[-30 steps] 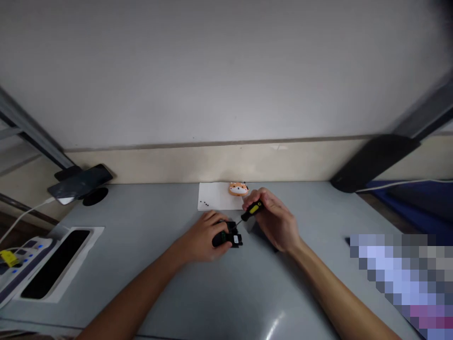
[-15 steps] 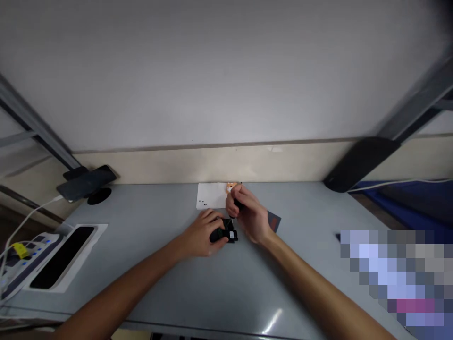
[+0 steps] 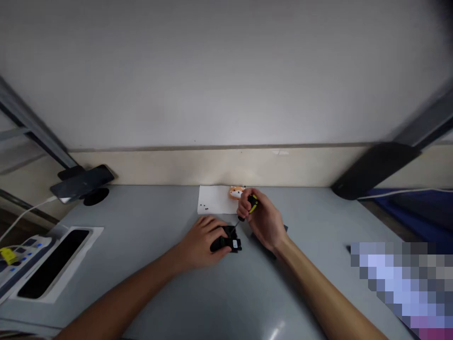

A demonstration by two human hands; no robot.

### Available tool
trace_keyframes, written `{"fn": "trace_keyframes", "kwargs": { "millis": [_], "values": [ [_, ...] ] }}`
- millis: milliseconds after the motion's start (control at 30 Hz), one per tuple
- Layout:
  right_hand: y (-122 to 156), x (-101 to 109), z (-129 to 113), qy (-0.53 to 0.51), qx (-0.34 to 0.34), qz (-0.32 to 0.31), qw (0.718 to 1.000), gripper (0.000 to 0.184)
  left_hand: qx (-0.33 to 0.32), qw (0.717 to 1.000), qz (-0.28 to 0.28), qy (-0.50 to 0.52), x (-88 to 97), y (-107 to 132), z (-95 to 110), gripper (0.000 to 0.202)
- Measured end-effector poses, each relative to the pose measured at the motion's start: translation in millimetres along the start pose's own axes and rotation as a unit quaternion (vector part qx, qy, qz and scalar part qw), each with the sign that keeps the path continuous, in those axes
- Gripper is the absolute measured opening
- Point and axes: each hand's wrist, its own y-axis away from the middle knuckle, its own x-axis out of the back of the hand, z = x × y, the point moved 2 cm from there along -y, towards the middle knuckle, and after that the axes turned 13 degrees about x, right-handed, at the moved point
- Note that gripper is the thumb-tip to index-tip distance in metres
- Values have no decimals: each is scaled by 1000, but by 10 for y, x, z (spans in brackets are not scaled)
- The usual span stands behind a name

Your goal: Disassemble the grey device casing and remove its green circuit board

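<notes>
My left hand (image 3: 201, 241) is closed around a small black device (image 3: 231, 244) with a white label, pressing it to the grey desk. In my right hand (image 3: 267, 222) is a screwdriver (image 3: 252, 203) with a black and yellow-green handle, gripped in the fist. Its thin shaft slants down to the left, and the tip reaches the upper part of the device; exact contact is too small to make out. Behind the hands lies a sheet of white paper (image 3: 214, 196) with several tiny dark pieces, and an orange and white animal-faced item (image 3: 235, 192) at its right.
A dark flat object (image 3: 286, 229) lies partly under my right wrist. On the left are a phone on a stand (image 3: 83, 182), a black phone-like slab (image 3: 53, 262) on a white base, and a power strip (image 3: 26, 259). A black tall object (image 3: 375, 170) leans at the back right.
My right hand has tilted outward to the right, so the screwdriver's handle and slanting shaft now show. My left hand still holds the device. The whole view has shifted slightly.
</notes>
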Motion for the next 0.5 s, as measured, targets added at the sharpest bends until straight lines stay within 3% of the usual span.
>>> {"fn": "trace_keyframes", "kwargs": {
  "millis": [133,300,500],
  "values": [
    [14,-38,22,33,23,40,998,35,-1,1000,-9,7,10,4,-18,17],
    [58,-69,32,91,53,39,994,34,8,1000,-17,8,18,4,-22,17],
    [103,-114,-3,27,15,23,999,31,13,1000,-23,-8,9,29,-26,20]
  ]
}}
